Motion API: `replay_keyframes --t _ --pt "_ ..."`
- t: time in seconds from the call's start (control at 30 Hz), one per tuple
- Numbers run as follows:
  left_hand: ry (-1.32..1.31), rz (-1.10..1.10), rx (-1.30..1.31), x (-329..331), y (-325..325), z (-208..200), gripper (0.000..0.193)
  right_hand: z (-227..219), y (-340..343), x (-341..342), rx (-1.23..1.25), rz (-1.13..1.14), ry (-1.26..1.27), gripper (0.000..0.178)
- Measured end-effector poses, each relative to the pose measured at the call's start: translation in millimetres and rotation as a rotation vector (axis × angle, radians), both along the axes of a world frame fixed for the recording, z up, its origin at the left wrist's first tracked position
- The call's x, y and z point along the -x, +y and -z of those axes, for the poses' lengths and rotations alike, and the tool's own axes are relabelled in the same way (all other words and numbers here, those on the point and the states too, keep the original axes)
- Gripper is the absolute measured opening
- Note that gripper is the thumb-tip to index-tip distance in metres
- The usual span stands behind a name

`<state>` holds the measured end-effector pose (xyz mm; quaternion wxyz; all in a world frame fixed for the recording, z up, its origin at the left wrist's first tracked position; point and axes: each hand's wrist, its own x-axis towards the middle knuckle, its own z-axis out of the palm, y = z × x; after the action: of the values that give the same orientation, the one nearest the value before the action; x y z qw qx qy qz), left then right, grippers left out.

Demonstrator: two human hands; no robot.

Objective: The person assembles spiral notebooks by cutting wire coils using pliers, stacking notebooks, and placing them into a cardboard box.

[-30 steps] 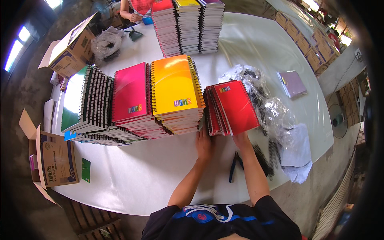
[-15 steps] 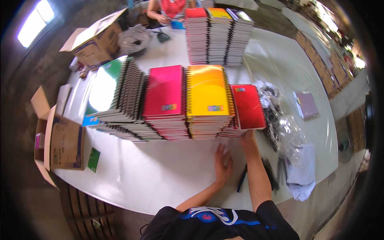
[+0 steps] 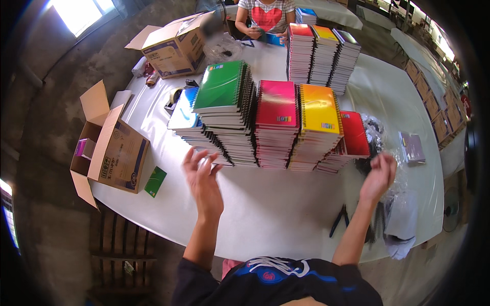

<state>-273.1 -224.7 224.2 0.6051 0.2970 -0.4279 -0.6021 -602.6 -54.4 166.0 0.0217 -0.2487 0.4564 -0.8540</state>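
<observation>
Spiral-bound notebooks stand in a row of stacks across the table. From left they are a blue stack (image 3: 185, 109), a tall green stack (image 3: 219, 86), a pink stack (image 3: 277, 102), a yellow stack (image 3: 319, 109) and a lower red stack (image 3: 353, 133). My left hand (image 3: 204, 178) is raised with fingers spread before the blue and green stacks and holds nothing. Right of the red stack hovers my right hand (image 3: 378, 177), its fingers curled in with nothing visible in them. Below it, clear plastic wrap (image 3: 398, 178) lies on the table, and dark-handled pliers (image 3: 338, 222) lie to its left.
Open cardboard boxes stand at the left (image 3: 120, 153) and far left (image 3: 176, 51). A green card (image 3: 155, 181) lies near the closer box. More notebook stacks (image 3: 321, 53) rise at the back, near a seated person (image 3: 265, 20). A purple notebook (image 3: 411, 148) and pale cloth (image 3: 400, 224) lie right.
My right hand has left the base of the red stack and lifted to the right. My left hand has swung left to the blue and green stacks. The view has turned left.
</observation>
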Motion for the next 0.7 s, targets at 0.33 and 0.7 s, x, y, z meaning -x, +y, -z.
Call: replay_keyframes --t 0.33,0.7 --pt "0.469 0.58 -0.585 23.8 -41.8 -34.1 0.077 -146.2 -269.7 -24.4 -0.699 -0.866 0.242 0.097" --pt "0.482 0.519 -0.715 10.7 -45.2 -50.2 0.076 -135.0 -303.0 -62.9 -1.003 -1.081 0.644 0.119"
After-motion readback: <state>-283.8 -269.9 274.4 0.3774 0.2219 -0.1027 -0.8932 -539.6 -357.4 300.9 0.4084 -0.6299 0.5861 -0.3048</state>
